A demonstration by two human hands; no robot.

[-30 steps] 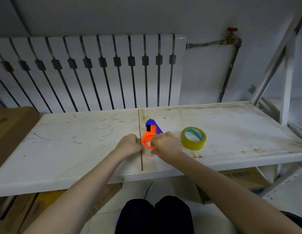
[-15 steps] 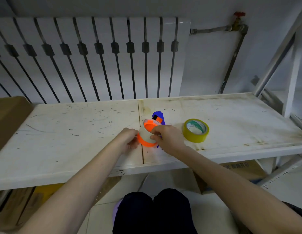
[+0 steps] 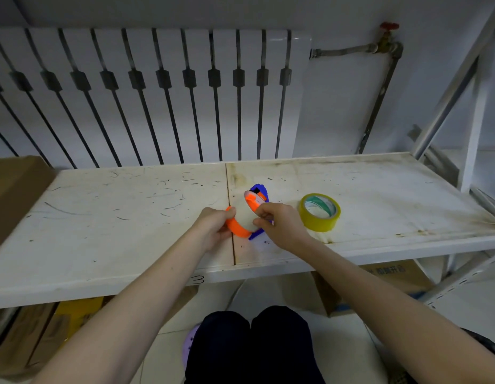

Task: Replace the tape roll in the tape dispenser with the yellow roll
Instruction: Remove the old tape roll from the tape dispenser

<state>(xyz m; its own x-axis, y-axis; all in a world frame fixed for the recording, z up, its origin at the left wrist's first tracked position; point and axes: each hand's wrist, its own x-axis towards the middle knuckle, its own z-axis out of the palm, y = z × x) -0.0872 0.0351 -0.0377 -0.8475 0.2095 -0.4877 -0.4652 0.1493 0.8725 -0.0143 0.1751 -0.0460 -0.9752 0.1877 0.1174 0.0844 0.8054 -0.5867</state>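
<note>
Head view, at a scuffed white tabletop (image 3: 116,217) set before a radiator (image 3: 146,92): I am at the removal step, working the pale, nearly spent tape roll (image 3: 245,214) out of the orange and blue tape dispenser (image 3: 236,227). My left hand (image 3: 214,225) is clamped on the dispenser's orange body at its left end, fingers curled round the curved band. My right hand (image 3: 279,224) is closed on the near rim of the pale roll, thumb and fingertips pinching its edge. The roll stands tilted, its open core facing up and to the right, and it looks partly lifted from its seat; whether it has come fully clear of the hub I cannot tell, since my fingers cover the joint. The blue part of the dispenser shows behind the roll and again below it, resting on the tabletop just right of the seam between the two boards.

The yellow roll (image 3: 319,212) lies flat on the tabletop just beside my right hand, to its right, untouched and not in contact with the dispenser. I judge the job to be in its first half: old roll not yet out, new one not yet picked up. The next move calls for a steady hold with the left hand while the right draws the pale roll away, sets it aside, and reaches for the yellow one, taking care that any loose tape end does not snag on the cutter
</note>
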